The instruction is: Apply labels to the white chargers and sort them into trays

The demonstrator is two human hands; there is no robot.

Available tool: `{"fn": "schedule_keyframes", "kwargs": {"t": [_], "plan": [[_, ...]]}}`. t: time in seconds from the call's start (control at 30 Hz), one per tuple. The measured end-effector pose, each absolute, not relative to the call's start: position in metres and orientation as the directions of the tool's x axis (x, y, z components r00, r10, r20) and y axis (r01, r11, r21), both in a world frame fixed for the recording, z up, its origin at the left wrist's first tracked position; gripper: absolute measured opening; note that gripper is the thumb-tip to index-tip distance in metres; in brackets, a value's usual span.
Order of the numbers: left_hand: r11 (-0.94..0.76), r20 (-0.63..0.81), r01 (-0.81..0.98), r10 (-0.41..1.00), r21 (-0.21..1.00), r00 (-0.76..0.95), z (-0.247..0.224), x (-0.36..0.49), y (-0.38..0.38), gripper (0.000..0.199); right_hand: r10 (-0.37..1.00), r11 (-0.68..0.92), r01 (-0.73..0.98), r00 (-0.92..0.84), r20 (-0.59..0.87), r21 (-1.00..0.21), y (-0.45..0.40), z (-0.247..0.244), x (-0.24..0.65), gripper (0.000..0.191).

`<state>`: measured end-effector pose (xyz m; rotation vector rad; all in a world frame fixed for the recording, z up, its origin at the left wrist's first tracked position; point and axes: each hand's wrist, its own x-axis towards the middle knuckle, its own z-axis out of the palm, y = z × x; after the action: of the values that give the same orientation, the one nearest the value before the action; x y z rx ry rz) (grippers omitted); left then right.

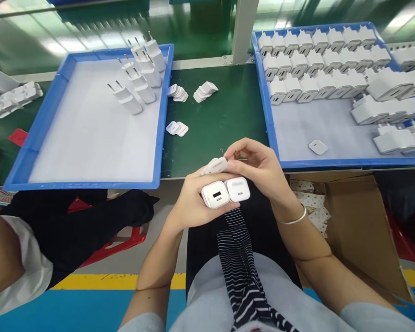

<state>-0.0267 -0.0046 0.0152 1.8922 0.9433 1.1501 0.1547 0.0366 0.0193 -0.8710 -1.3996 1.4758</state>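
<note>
My left hand [197,203] is wrapped around two white charger plugs held side by side. The left charger [215,194] shows a wide port and a small slot on its end face; the right charger [238,189] shows only a small slot. Above them, small white end covers [214,167] rest on the fingers of my left hand, overlapping each other. My right hand [252,161] pinches the edge of these covers between thumb and forefinger. Thin metal pins show just behind the covers. Most of the charger bodies are hidden by my left hand.
A blue tray [158,152] at left holds several upright chargers [138,85]. Another blue tray [271,133] at right holds rows of chargers [311,60] and a loose cover [318,147]. Cover stacks [177,128] lie between. A cardboard box [359,230] stands below; another person's leg [90,235] is left.
</note>
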Motion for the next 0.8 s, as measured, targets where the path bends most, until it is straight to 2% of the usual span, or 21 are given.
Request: {"fn": "schedule_keyframes", "kwargs": {"t": [0.1,0.3,0.4,0.6,0.8], "plan": [[-0.473,0.362,0.225,0.842,0.852,0.4,0.017,-0.029,-0.008,0.037,0.884,0.053,-0.04,-0.462,0.066,-0.998,0.043,0.021,0.153,0.021],[-0.476,0.331,0.303,0.844,0.826,0.423,0.015,-0.029,-0.011,0.035,0.894,0.198,0.138,-0.431,0.121,-0.97,0.04,0.027,0.157,0.015],[-0.504,0.343,0.319,0.827,0.803,0.446,0.014,-0.027,-0.011,0.035,0.89,0.16,0.142,-0.449,0.081,-0.977,0.04,0.031,0.16,0.016],[-0.529,0.36,0.273,0.797,0.803,0.486,0.015,-0.024,-0.01,0.036,0.848,0.006,0.045,-0.53,-0.019,-0.999,0.046,0.035,0.165,0.023],[-0.529,0.379,0.248,0.799,0.811,0.467,0.013,-0.028,-0.009,0.04,0.802,-0.041,0.062,-0.593,-0.07,-0.997,0.051,0.039,0.171,0.018]]}}
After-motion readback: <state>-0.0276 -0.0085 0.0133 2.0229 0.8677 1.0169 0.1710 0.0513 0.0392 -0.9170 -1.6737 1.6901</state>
